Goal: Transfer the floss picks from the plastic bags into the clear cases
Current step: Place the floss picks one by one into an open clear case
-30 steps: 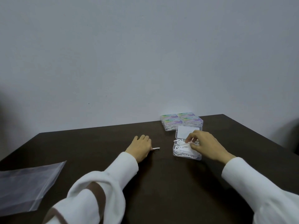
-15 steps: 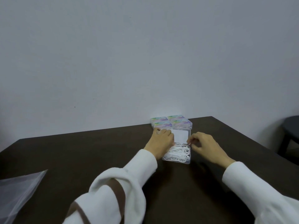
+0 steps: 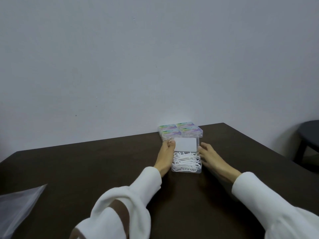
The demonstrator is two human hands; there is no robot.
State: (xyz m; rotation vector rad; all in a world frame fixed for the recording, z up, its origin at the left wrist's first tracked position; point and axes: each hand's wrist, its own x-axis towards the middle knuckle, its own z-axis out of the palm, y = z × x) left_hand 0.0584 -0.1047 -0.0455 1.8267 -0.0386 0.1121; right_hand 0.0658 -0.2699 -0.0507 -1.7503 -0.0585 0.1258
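Observation:
An open clear case (image 3: 187, 171) sits on the dark table (image 3: 86, 169), filled with white floss picks (image 3: 186, 161). Its lid (image 3: 185, 144), with a white label, stands raised at the far side. My left hand (image 3: 165, 156) lies along the case's left side, fingertips touching the lid's left corner. On the other side my right hand (image 3: 212, 157) has its fingers stretched to the lid's right edge. Neither hand holds a pick that I can see.
Several closed cases with coloured labels (image 3: 181, 131) are grouped just behind the open one, at the table's far edge by the wall. An empty plastic bag (image 3: 17, 207) lies at the near left. A dark stool (image 3: 309, 135) stands off the table's right.
My left hand came from the table's middle, where it held a pick, to the case's left side. My right hand left the picks and moved to the lid's right edge.

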